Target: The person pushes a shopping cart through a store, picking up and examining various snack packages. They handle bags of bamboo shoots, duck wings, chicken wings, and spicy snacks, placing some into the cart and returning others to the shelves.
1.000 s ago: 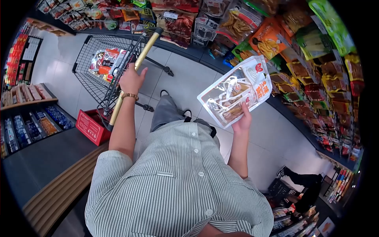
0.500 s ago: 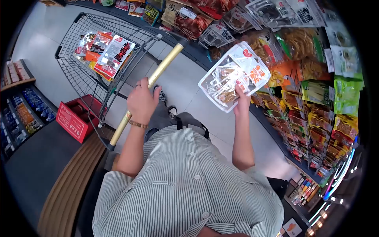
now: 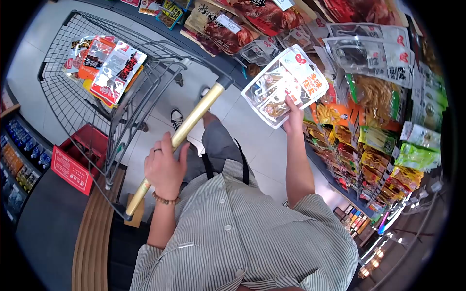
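Note:
My right hand (image 3: 294,115) grips a flat vacuum-packed snack bag (image 3: 272,99) by its lower right edge. The bag has a clear window showing brownish food, and a white panel with a red logo and red lettering. My left hand (image 3: 166,167) lies over the pale yellow handle (image 3: 199,112) of a wire shopping cart (image 3: 56,56), its thumb apart from the fingers, which curl partly out of sight. In the cart lie several food packets, on top a white and red packet (image 3: 118,72).
A shelf of hanging snack packets (image 3: 374,140) runs along the right, with large meat packs (image 3: 233,29) at the top. At lower left stand a red box (image 3: 73,167), a slatted wooden edge (image 3: 92,237) and a dark counter (image 3: 46,223). Bottled goods (image 3: 24,145) line the far left.
The cart and its handle have shifted left and slightly nearer in view. My left hand has slid lower with the handle. The snack bag stays in my right hand, slightly higher; my feet have shifted.

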The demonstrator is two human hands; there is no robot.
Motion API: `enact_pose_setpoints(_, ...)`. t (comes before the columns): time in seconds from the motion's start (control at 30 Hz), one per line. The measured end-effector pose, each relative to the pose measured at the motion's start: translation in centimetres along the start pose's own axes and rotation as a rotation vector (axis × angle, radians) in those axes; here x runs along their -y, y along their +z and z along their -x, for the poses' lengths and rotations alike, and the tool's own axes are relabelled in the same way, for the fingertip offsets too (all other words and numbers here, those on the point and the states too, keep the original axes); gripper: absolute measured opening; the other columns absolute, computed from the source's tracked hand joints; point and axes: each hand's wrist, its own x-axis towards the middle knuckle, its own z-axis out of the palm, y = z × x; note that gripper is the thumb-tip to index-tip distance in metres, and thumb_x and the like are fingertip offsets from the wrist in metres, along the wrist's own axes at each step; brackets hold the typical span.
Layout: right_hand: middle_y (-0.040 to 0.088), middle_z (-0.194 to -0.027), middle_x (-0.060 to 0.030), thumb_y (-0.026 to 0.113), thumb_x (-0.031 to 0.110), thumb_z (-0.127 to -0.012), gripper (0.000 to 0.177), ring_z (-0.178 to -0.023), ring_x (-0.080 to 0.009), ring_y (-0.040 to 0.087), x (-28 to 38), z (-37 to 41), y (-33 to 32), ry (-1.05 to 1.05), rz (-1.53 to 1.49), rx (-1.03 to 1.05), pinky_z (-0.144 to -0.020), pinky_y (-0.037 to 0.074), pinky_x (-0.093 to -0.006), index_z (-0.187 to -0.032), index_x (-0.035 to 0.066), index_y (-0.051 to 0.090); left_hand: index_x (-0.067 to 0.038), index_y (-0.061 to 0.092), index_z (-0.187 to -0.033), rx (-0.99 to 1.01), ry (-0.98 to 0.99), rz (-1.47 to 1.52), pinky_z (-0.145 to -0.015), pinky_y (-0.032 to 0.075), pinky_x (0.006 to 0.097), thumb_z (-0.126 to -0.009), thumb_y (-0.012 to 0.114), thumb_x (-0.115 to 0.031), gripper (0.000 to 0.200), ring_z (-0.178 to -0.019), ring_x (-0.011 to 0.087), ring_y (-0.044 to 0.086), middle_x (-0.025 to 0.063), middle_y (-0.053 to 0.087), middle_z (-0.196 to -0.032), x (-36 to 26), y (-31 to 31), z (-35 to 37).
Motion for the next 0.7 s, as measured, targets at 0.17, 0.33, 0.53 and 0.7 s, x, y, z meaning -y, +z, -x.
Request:
enact_pose_setpoints(0.17, 0.061, -0.131, -0.0123, 0.068, 0.000, -0.092, 0.056, -0.121, -0.0240, 0.060, 0.6, -5.0, -0.9, 0.047, -0.095, 0.074, -0.107, 0.047, -0.0408, -0.143, 0.001, 0.043, -0.008, 0.066, -0.119, 0.041, -0.024, -0.020, -0.062, 0.050, 0.0404, -0.083, 0.079, -0.043, 0.052, -0.072, 0.0310, 0.064, 0.0096, 0.063, -0.083, -0.8, -0.4, -0.6)
enact_pose_setpoints(0.33, 0.064, -0.123, -0.0085, 0.074, 0.002, -0.086, 0.059, -0.116, -0.0216, 0.061, 0.8, -7.7, -2.3, 0.072, -0.136, 0.119, -0.106, 0.046, -0.0405, -0.139, 0.003, 0.048, -0.007, 0.067, -0.116, 0.086, -0.024, -0.127, -0.060, 0.047, 0.0396, -0.085, 0.078, -0.049, 0.053, -0.068, 0.0287, 0.062, 0.0084, 0.061, -0.080, -0.7, -0.2, -0.5)
enact_pose_setpoints(0.53, 0.064, -0.120, -0.0052, 0.078, 0.007, -0.083, 0.062, -0.112, -0.0189, 0.061, 2.2, -8.5, -1.2, 0.008, -0.116, 0.107, -0.104, 0.045, -0.0377, -0.138, 0.006, 0.049, -0.007, 0.068, -0.110, 0.136, -0.071, -0.140, -0.064, 0.048, 0.0394, -0.084, 0.080, -0.047, 0.050, -0.074, 0.0307, 0.063, 0.0085, 0.064, -0.087, -0.4, 0.0, 0.0)
enact_pose_setpoints(0.7, 0.063, -0.123, -0.0059, 0.077, 0.007, -0.084, 0.062, -0.114, -0.0200, 0.060, 1.9, -7.9, -0.5, -0.006, -0.108, 0.073, -0.106, 0.044, -0.0384, -0.139, 0.004, 0.049, -0.007, 0.067, -0.106, 0.123, -0.084, -0.157, -0.061, 0.046, 0.0403, -0.084, 0.080, -0.045, 0.046, -0.069, 0.0311, 0.060, 0.0082, 0.061, -0.083, -0.5, -0.1, -0.3)
